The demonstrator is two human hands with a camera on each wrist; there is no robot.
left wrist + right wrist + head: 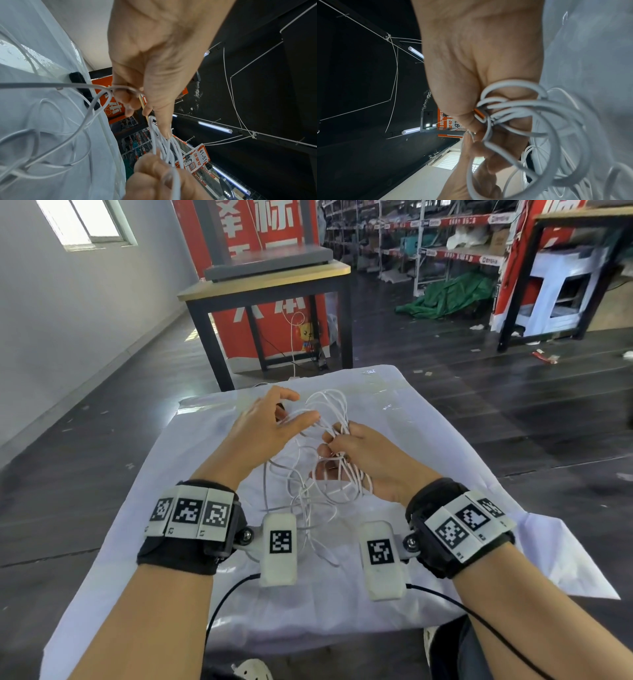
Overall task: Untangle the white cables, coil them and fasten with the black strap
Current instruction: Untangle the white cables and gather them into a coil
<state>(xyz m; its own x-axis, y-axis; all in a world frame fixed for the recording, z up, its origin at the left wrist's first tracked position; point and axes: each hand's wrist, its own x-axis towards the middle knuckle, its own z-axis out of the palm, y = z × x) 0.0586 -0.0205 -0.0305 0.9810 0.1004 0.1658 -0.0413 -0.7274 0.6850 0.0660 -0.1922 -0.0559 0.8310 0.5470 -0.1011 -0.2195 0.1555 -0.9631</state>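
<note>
The white cables [308, 484] hang as a tangle of loops between my two hands, just above the white cloth [445, 474]. My right hand [334, 445] grips a bundle of several loops [530, 108] in its curled fingers. My left hand [291, 412] is a little to the left and farther away, with one strand [96, 85] hooked round its curled fingers and the thumb against the loop tops [164, 146]. The black strap [77, 79] lies on the cloth beyond my left hand and is mostly hidden behind it in the head view [281, 406].
The cloth covers a small table whose edges drop off on all sides. Past its far edge stands a wood-topped table with black legs [267, 285] and a red banner [274, 337]. Storage shelves [428, 241] and a green tarp [452, 296] lie at back right.
</note>
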